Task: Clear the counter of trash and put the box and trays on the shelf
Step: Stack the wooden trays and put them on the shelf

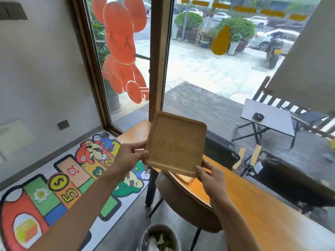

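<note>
Holding the wooden tray (175,144) clear of the surface (253,205), we had both hands on it at the time of inspection. The left hand (129,156) pinched the tray's left edge, thumb on the upper face and fingers beneath. The right hand (210,178) gripped the near right corner in the same manner, thumb on the raised rim. Neither hand held anything else.

The tray was tilted, its far edge raised toward the window, its recessed face toward the camera. That face appeared bare; we saw no scraps on it. It hung above the near end of the surface and above the brown chair (188,203) tucked against it. A second flat wooden piece (183,178), possibly another tray, showed just under the held one on the surface; most of it was hidden. A bin (159,238) holding crumpled waste stood on the floor below.

We judged the tray rigid and fairly light, given that fingertip pinches at two points carried it. The smooth finish might slip under a loose pinch, so the raised rim seemed the better purchase, with fingers under the base. Opposite edges or diagonal corners should keep it level. It did not look fragile, though a drop could dent a corner. No shelf was in view.
</note>
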